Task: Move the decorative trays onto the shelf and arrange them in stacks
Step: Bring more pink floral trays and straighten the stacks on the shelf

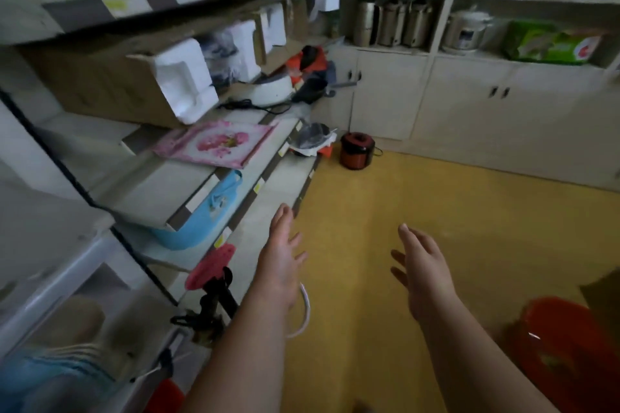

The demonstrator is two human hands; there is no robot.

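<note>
your pink floral tray [214, 143] lies flat on the shelf [157, 184], up and to the left of your left hand [282, 260] and well apart from it. its long axis runs left to right along the shelf, slightly skewed, with its right end angled away from you toward the far cabinets [469, 100]; its near edge overhangs the shelf front a little. just behind it sits an open cardboard box [110, 84] with white foam. your left hand is held out flat, fingers spread and loose, holding nothing and touching nothing. your right hand [424, 273] is the same, fingers splayed, empty, over the yellow floor [436, 204]. the two hands are apart, side by side. a blue tub [201, 214] sits under the shelf, left of your left hand.
</note>
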